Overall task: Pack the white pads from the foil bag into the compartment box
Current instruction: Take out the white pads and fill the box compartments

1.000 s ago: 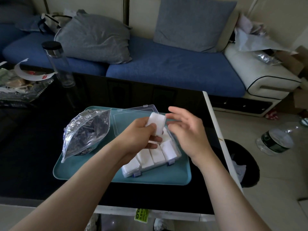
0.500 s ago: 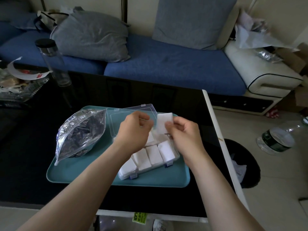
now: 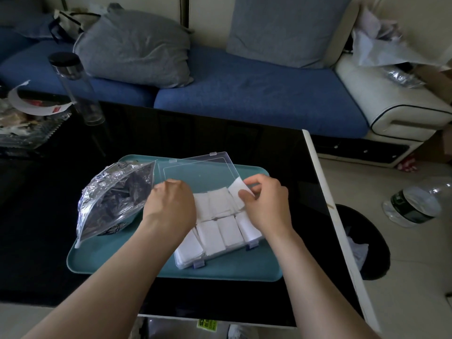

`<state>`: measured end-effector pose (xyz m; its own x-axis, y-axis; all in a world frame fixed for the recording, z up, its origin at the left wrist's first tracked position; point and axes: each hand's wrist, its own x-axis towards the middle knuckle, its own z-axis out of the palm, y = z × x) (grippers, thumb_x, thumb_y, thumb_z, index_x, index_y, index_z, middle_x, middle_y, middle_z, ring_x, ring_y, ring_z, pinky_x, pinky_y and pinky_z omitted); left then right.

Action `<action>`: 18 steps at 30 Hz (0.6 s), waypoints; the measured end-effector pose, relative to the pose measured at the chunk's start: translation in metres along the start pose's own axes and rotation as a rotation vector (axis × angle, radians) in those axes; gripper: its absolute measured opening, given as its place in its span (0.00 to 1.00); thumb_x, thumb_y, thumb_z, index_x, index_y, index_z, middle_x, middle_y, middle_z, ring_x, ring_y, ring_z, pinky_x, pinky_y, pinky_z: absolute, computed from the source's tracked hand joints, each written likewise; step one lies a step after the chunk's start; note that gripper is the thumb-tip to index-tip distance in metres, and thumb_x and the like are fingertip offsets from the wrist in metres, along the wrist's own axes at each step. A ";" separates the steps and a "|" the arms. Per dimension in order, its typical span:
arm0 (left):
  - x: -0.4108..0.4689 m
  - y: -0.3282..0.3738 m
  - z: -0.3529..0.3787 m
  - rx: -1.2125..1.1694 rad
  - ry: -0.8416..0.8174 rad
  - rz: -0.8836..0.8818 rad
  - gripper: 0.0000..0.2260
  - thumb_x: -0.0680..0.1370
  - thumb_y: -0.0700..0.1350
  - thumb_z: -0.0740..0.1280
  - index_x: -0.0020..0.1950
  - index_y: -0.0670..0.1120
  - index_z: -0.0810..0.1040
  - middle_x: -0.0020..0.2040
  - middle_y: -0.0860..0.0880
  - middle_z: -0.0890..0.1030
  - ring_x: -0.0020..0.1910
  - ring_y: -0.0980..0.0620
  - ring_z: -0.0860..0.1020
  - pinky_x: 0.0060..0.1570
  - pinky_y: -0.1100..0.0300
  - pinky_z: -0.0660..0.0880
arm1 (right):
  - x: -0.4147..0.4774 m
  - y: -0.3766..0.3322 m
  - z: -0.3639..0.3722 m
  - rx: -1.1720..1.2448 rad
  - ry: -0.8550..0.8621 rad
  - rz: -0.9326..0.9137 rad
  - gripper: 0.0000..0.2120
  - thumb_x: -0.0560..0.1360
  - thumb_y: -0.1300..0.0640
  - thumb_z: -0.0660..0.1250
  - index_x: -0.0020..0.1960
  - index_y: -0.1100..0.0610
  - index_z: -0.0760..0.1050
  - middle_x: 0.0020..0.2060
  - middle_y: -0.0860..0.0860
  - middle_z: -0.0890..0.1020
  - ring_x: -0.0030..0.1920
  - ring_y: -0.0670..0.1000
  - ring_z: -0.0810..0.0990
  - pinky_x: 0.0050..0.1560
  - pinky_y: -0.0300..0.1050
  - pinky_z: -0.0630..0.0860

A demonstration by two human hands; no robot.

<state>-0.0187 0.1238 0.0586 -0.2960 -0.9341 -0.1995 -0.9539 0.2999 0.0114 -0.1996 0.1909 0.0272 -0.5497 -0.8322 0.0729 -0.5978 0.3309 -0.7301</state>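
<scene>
The right hand [image 3: 265, 204] has a tight grip on one white pad [image 3: 236, 192], pinching it just over the far right corner of the clear box [image 3: 182, 263]. More pads [image 3: 211, 234] fill the box. The left hand [image 3: 171, 201] is curled over the box's far left side; I cannot tell if its grip holds anything. The foil bag [image 3: 115, 199] lies beside it on the blue-green tray [image 3: 117, 261], near the right edge of the black worktop [image 3: 44, 216].
</scene>
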 end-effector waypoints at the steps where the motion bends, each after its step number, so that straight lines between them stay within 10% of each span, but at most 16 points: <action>1: 0.002 -0.002 -0.001 -0.021 0.006 0.019 0.06 0.80 0.36 0.63 0.55 0.40 0.76 0.52 0.42 0.80 0.49 0.43 0.79 0.43 0.57 0.70 | 0.001 0.000 0.000 -0.034 -0.004 -0.006 0.06 0.78 0.59 0.76 0.55 0.54 0.84 0.41 0.43 0.84 0.39 0.38 0.80 0.36 0.26 0.71; 9: 0.008 -0.012 -0.004 -0.257 0.010 -0.025 0.06 0.79 0.34 0.62 0.45 0.43 0.70 0.40 0.45 0.69 0.42 0.40 0.71 0.45 0.53 0.68 | 0.002 0.001 0.009 -0.372 0.042 -0.040 0.11 0.79 0.57 0.72 0.38 0.54 0.78 0.38 0.50 0.80 0.36 0.52 0.77 0.37 0.44 0.73; 11: 0.008 -0.012 -0.006 -0.330 0.012 -0.043 0.09 0.79 0.33 0.61 0.41 0.43 0.66 0.43 0.43 0.70 0.43 0.40 0.70 0.46 0.53 0.68 | 0.004 -0.003 0.008 -0.300 0.029 0.028 0.05 0.79 0.58 0.73 0.54 0.56 0.81 0.50 0.52 0.81 0.44 0.51 0.77 0.39 0.42 0.71; 14: 0.011 -0.013 -0.008 -0.421 0.001 -0.062 0.07 0.81 0.34 0.61 0.44 0.42 0.66 0.47 0.41 0.71 0.47 0.40 0.70 0.48 0.53 0.68 | 0.007 -0.004 0.010 -0.156 -0.072 0.118 0.24 0.80 0.62 0.69 0.75 0.54 0.72 0.59 0.54 0.78 0.52 0.52 0.77 0.48 0.43 0.73; 18: 0.017 -0.012 -0.009 -0.572 -0.054 -0.090 0.06 0.83 0.36 0.58 0.57 0.35 0.71 0.61 0.34 0.74 0.60 0.35 0.75 0.51 0.51 0.70 | 0.007 -0.003 0.010 -0.020 -0.130 0.163 0.26 0.80 0.63 0.65 0.77 0.52 0.71 0.56 0.50 0.79 0.48 0.46 0.80 0.44 0.37 0.74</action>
<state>-0.0127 0.1023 0.0635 -0.2237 -0.9355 -0.2736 -0.8545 0.0532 0.5167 -0.1959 0.1792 0.0236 -0.5609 -0.8169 -0.1347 -0.5189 0.4737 -0.7116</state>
